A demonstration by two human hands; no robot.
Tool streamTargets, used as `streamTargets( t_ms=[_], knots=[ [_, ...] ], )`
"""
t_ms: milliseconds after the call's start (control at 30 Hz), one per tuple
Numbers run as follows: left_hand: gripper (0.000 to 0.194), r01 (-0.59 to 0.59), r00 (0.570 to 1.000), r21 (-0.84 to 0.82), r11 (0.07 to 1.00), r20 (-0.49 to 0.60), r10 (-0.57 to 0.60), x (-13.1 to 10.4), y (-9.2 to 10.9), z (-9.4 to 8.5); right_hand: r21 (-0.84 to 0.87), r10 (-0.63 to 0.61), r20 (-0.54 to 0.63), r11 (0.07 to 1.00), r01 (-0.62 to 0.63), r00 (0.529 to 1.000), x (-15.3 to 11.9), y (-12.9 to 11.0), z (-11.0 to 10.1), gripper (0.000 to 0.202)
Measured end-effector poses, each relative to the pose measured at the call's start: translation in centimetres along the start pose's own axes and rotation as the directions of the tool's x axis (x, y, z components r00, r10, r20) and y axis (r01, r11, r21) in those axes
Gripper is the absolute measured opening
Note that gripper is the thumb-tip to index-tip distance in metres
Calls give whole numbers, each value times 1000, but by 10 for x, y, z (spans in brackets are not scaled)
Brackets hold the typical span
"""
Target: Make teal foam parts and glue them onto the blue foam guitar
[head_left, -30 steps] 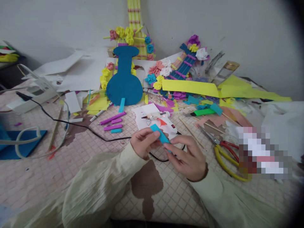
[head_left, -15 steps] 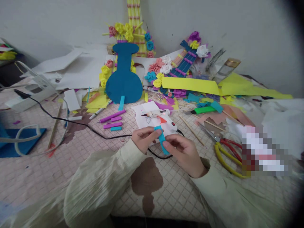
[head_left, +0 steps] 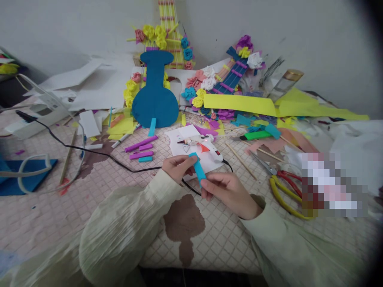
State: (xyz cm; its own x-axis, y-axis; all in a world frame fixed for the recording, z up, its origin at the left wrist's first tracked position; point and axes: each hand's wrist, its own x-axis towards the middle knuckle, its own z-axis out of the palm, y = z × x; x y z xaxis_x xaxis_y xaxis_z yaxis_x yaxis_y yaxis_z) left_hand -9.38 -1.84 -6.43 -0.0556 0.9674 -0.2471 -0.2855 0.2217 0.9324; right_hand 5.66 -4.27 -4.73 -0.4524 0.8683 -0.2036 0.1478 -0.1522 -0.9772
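Observation:
A light-blue paper strip (head_left: 198, 167) is stretched at a slant between my two hands over the table. My left hand (head_left: 179, 166) pinches its upper end between thumb and fingers. At the lower end, my right hand (head_left: 227, 191) is closed on it, thumb on top. Just beyond lies a white hot glue gun (head_left: 205, 144) with an orange trigger, resting on a sheet of white paper (head_left: 182, 149). Left of it are several purple rolled strips (head_left: 141, 144) and a short light-blue piece (head_left: 145, 159). A blue guitar-shaped cutout (head_left: 155, 99) stands upright behind them.
Paper-flower guitars (head_left: 231, 75) lean at the back. On the right are scissors (head_left: 283, 187), a green cutter (head_left: 257, 136), wooden sticks (head_left: 241, 161) and a yellow paper strip (head_left: 239, 104). A black cable (head_left: 119, 164) crosses the left side from a power strip (head_left: 36, 121).
The light-blue strip has shifted slightly left and up, and my right fingers now cover its lower end. My left hand moved a little left. The whole view shifted slightly.

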Motion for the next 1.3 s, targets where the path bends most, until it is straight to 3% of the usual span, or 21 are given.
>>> streamTargets(
  t_ms=[300,800,1300],
  knots=[
    [20,6,1000,-29,1000,3,-6,-4,2,3,42,-22,-1,999,22,1000,-1,2,0,26],
    [19,-57,998,-39,998,16,58,-5,4,3,-37,-23,15,999,23,1000,-1,3,-1,25],
    [18,-41,997,-150,988,-64,32,-6,6,4,-19,-19,18,1000,19,1000,-3,2,0,24]
  ],
)
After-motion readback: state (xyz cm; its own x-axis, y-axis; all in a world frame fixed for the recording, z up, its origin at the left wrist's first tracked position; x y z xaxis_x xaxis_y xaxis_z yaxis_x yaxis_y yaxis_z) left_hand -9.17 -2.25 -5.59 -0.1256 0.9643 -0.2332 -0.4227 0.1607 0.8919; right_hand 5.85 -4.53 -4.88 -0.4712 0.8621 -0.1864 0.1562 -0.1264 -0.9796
